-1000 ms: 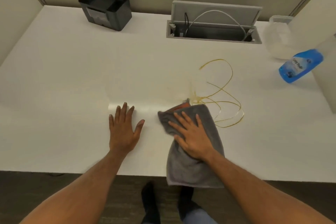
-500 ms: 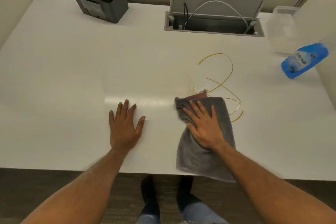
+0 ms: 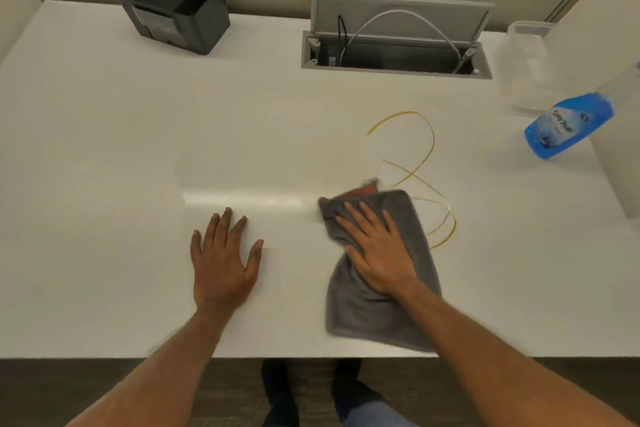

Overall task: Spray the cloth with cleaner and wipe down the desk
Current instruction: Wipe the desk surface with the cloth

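A grey cloth (image 3: 356, 315) lies on the white desk (image 3: 104, 149) near its front edge, right of centre. My right hand (image 3: 377, 250) presses flat on the cloth with fingers spread. Thin yellow streaks (image 3: 431, 139) loop over the desk just beyond and right of the cloth, whose right edge covers part of them. A small reddish bit (image 3: 367, 188) shows at the cloth's far edge. My left hand (image 3: 223, 260) rests flat and empty on the bare desk to the left. A blue spray bottle (image 3: 568, 125) stands at the far right.
A black desk organiser (image 3: 173, 7) with pens stands at the back left. An open cable hatch (image 3: 394, 52) with wires sits at the back centre. A clear plastic container (image 3: 523, 69) is at the back right, with partition walls behind and beside it. My feet show below the desk's front edge.
My right hand slid the cloth to the right over the yellow streaks, then slightly back left. My left hand stayed in place.
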`<action>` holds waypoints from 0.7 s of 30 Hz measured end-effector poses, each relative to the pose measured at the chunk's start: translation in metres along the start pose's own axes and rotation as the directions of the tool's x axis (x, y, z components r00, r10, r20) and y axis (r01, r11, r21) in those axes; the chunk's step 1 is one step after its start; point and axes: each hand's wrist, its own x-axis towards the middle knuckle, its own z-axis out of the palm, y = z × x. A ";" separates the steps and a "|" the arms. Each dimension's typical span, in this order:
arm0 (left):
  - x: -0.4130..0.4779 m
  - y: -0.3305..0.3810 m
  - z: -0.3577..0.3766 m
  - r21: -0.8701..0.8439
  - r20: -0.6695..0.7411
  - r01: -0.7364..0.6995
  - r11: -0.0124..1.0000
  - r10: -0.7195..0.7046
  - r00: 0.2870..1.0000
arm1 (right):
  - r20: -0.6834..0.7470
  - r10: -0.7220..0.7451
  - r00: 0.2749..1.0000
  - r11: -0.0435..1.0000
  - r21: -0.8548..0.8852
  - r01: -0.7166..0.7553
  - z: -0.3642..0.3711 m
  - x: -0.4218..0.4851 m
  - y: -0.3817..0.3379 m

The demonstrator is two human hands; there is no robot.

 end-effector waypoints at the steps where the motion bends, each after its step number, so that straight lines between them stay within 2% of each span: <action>1: 0.000 0.001 0.000 0.000 0.001 0.001 1.000 -0.001 1.000 | -0.003 0.067 0.998 0.998 -0.010 -0.067 -0.003 -0.008 0.014; 4: 0.001 0.000 0.002 0.015 0.001 -0.001 1.000 0.001 1.000 | 0.003 0.200 0.980 0.979 -0.037 -0.200 -0.014 0.013 0.041; 6: 0.002 -0.003 0.004 0.030 -0.001 0.000 1.000 0.000 1.000 | 0.003 0.214 0.977 0.976 -0.044 -0.213 -0.018 0.044 0.038; 9: 0.002 -0.002 0.006 0.035 0.016 0.007 0.999 -0.007 1.000 | 0.024 0.136 0.990 0.991 -0.018 -0.136 -0.015 0.065 0.015; 12: 0.003 -0.002 0.004 0.015 0.015 0.006 1.000 -0.006 1.000 | 0.043 -0.045 0.998 0.999 -0.028 0.046 -0.003 0.023 0.001; 14: 0.003 -0.002 0.003 -0.009 0.011 0.020 1.000 -0.020 1.000 | 0.042 -0.080 0.996 0.996 -0.022 0.081 0.000 -0.014 0.018; 17: 0.003 0.001 0.002 -0.036 0.018 0.033 0.999 -0.032 0.999 | 0.035 0.018 0.999 0.999 -0.029 -0.017 -0.009 -0.028 0.063; 21: 0.006 0.005 -0.001 0.046 0.048 -0.021 0.999 0.019 0.999 | -0.011 0.157 0.988 0.987 -0.025 -0.157 -0.024 0.025 0.073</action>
